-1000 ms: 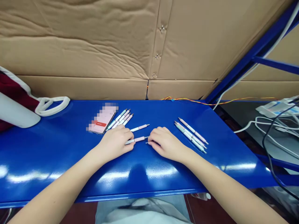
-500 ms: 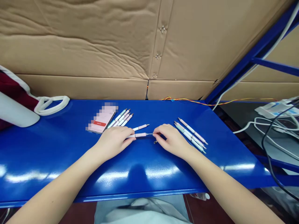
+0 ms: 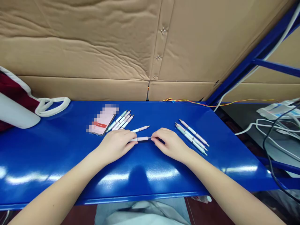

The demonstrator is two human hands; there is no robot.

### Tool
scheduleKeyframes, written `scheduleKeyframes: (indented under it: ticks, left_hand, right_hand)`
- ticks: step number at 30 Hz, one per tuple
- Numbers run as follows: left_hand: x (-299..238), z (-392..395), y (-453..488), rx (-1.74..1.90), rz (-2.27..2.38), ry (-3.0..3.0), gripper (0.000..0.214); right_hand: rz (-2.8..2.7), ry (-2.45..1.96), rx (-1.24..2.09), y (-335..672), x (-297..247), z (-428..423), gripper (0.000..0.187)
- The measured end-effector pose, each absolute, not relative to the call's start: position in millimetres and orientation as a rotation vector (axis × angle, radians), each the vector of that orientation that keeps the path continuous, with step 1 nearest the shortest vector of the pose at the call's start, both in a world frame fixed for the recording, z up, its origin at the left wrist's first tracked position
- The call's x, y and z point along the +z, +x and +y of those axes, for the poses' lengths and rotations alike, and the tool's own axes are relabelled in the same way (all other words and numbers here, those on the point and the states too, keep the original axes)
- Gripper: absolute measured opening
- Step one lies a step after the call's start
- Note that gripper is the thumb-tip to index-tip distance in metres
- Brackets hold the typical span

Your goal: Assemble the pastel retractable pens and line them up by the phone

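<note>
My left hand (image 3: 118,142) is closed round a ballpoint pen (image 3: 142,139) with a white barrel and a pink grip, held level just over the table. At its right end, the fingertips of my right hand (image 3: 165,142) pinch the small metal pen tip (image 3: 149,138), which they partly hide. Just behind lies another pen (image 3: 142,128), its rear end covered by my left hand. A group of several pens (image 3: 120,120) rests beyond my left hand. More pens (image 3: 192,137) in white, pink and pale green lie to the right of my right hand.
A pink notepad (image 3: 103,120), partly blurred, lies left of the pens on the blue table (image 3: 140,168). A white cylinder (image 3: 18,109) and a dark red bag with white straps (image 3: 53,106) stand far left. Cables (image 3: 269,131) run along the right, and a cardboard wall (image 3: 93,56) rises behind.
The thin refill and tip end that showed between my hands is now covered by the metal tip. My right fingers have moved slightly left, against the pen's end.
</note>
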State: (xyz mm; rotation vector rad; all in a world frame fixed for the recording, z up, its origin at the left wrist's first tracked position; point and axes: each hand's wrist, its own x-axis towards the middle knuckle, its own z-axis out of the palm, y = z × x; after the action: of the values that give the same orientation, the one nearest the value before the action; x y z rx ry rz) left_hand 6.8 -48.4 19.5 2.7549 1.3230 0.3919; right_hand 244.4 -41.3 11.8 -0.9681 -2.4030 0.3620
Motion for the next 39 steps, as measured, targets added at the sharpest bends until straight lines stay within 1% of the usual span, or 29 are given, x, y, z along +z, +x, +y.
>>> scheduleKeyframes:
  ticks: [8, 11, 12, 14, 17, 18, 19, 22, 23, 26, 32, 39]
  left_hand:
    - [18.9, -48.2, 7.6, 0.423, 1.294, 2.738, 0.017]
    - [18.5, -48.7, 7.9, 0.424, 1.265, 2.735, 0.017]
    - [18.5, -48.7, 7.8, 0.418, 1.266, 2.734, 0.016]
    - [18.7, -48.4, 7.1, 0.414, 1.276, 2.736, 0.017]
    - [18.9, -47.2, 5.1, 0.436, 1.297, 2.743, 0.018]
    - [18.8, -46.7, 4.4, 0.447, 1.307, 2.742, 0.018]
    - [18.7, -46.2, 3.6, 0.455, 1.314, 2.74, 0.019]
    - [18.8, -45.1, 2.4, 0.462, 1.332, 2.739, 0.021]
    - [18.9, -45.0, 2.3, 0.459, 1.333, 2.743, 0.021]
    - [19.6, -45.2, 2.9, 0.445, 1.333, 2.75, 0.021]
    - [18.7, -46.7, 4.1, 0.401, 1.326, 2.745, 0.017]
    - [19.7, -48.1, 5.7, 0.386, 1.328, 2.734, 0.016]
  right_hand:
    - [-2.329, -1.036, 0.499, 244.5, 10.1, -43.0, 0.011]
    - [-2.258, -1.059, 0.615, 242.5, 6.9, -44.2, 0.007]
    - [-2.228, -1.064, 0.669, 242.5, 6.8, -44.5, 0.01]
    - [-2.186, -1.069, 0.741, 244.9, 9.1, -44.6, 0.02]
    - [-2.284, -1.079, 0.688, 253.4, 16.7, -42.6, 0.039]
    - [-2.368, -1.081, 0.639, 256.6, 19.0, -41.5, 0.039]
    - [-2.456, -1.081, 0.588, 259.4, 20.8, -40.3, 0.034]
    - [-2.635, -1.076, 0.498, 263.1, 21.4, -36.9, 0.013]
    - [-2.653, -1.073, 0.489, 262.6, 20.4, -36.2, 0.011]
    - [-2.609, -1.066, 0.499, 259.0, 16.3, -35.2, 0.012]
    - [-2.305, -1.074, 0.498, 251.9, 11.8, -37.9, 0.009]
    - [-2.335, -1.014, 0.454, 245.9, 11.3, -40.9, 0.009]
